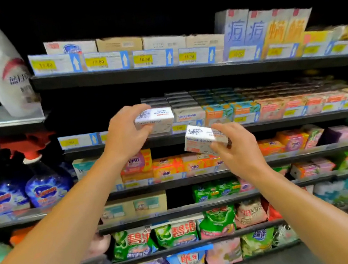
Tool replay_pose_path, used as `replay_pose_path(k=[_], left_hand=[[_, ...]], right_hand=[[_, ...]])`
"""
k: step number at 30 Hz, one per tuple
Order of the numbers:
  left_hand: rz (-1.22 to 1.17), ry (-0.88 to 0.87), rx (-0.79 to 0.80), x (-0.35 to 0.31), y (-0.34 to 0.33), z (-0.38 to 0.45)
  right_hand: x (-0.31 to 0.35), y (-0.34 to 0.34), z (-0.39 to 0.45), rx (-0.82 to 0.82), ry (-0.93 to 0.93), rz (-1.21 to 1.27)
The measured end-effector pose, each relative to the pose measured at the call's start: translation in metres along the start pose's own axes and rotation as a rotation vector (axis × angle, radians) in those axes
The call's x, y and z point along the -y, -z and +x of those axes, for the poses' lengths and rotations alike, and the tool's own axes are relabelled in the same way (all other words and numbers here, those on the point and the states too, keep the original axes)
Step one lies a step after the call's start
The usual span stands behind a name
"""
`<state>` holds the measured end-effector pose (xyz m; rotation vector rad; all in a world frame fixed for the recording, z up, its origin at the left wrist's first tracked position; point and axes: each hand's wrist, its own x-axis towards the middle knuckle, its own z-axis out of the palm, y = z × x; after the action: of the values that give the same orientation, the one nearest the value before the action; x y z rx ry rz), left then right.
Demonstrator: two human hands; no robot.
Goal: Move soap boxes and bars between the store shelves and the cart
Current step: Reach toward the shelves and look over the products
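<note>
Gripping a white rectangular goat soap carton [154,118], the left hand [125,132] holds it at the black metal soap shelf [214,133], fingers clamped on it. Just below that shelf's edge, the right hand [238,151] pinches a second white goat soap carton [204,139]. Stacked cartons behind blur, probably matching soap.

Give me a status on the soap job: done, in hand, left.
Done: cannot tell; no cart is in view. In hand: the left hand grips one white goat soap box, the right hand another, both at the goat soap shelf. Left: placing both boxes.
</note>
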<state>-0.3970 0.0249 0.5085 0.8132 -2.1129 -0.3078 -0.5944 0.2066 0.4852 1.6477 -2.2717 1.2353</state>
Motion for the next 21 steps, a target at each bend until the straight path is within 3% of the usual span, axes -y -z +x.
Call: replay_pose_path(k=[15,21], left_hand=[[0.091,0.147,0.231,0.047,-0.06,0.08],[0.209,0.227,0.189,0.056,-0.07,0.084]], right_hand=[[-0.041,-0.045,0.068,-0.016,-0.002,0.093],[-0.05,-0.048,0.074,-0.009,0.018,0.116]])
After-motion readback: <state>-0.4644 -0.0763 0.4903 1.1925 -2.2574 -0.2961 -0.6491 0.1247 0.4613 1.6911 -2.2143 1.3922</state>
